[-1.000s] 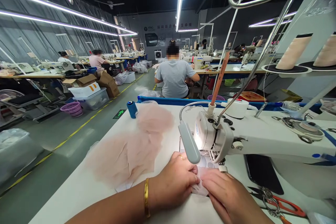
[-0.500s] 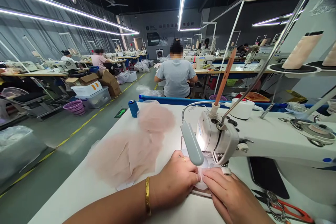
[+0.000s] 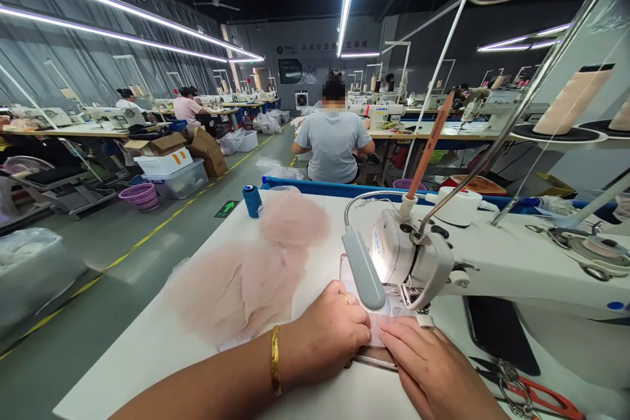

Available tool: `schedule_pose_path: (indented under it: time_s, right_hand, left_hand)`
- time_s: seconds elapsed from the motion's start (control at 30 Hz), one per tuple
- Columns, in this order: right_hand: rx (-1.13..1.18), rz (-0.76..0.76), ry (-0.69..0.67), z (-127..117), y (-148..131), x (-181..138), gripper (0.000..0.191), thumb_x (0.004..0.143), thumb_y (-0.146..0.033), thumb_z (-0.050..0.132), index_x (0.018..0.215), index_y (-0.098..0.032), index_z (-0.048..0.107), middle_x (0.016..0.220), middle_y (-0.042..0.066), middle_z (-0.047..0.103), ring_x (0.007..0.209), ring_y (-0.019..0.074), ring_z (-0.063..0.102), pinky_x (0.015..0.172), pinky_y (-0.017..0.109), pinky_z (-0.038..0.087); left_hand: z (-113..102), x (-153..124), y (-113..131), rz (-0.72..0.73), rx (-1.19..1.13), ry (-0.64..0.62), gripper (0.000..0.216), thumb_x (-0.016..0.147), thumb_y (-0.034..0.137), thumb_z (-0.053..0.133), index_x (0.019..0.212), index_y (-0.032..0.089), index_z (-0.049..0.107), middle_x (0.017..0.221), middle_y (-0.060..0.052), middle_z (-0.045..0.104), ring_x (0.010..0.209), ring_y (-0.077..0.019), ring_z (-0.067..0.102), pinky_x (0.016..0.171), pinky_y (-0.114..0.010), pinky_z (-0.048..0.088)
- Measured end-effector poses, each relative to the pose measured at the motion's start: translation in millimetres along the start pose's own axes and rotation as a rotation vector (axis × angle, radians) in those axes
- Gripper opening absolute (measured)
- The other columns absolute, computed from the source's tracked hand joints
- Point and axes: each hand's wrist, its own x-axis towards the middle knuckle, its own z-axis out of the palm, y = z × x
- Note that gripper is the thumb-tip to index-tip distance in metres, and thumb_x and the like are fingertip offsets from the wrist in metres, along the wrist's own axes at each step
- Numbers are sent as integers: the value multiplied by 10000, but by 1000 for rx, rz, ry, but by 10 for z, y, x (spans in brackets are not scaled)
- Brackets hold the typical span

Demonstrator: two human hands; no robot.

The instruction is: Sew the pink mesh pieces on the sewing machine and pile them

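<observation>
My left hand (image 3: 331, 328), with a ring and a gold bangle, has its fingers curled on a small piece of pale sheer fabric (image 3: 377, 333) in front of the needle area. From the other side my right hand (image 3: 426, 357) holds the same piece, its fingers pressed together on it and the thumb mostly hidden. Just beyond my fingers stands the white sewing machine (image 3: 394, 256), its lamp (image 3: 364, 269) lit above the fabric. The needle is hard to make out. Pinkish sheer fabric pieces (image 3: 246, 292) lie spread on the white table to my left.
A blue thread cone (image 3: 252, 201) stands at the table's far left corner. Right of my hands lie a black phone (image 3: 499, 335) and red-handled scissors (image 3: 548, 395). A pencil (image 3: 428, 147) sticks up from the machine. Ahead, a person in grey (image 3: 335, 141) sits at another table.
Both hands stay at the fabric with almost the same grip. The fabric between them looks slightly shifted and flatter. The view has moved a little.
</observation>
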Motion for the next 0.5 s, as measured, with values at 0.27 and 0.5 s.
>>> schedule_pose_path:
  time_s: [0.27,0.5]
  right_hand:
    - [12,28,-8,2,-2,-1,362,882,-15,463,1073,-207,703,1065,61,828,849,222,753,753,316,555]
    - [8,48,-21,58,19,-45,368,908,-27,463,1116,-205,708,1073,72,822,896,231,756,788,322,552]
  left_hand:
    - [-26,9,-5,2,-8,-22,188,869,70,618,770,196,522,872,12,702,790,-191,546,791,-411,353]
    - [-23,24,-4,-9,12,-16,194,897,83,652,773,194,552,899,21,710,783,-176,548,786,-409,363]
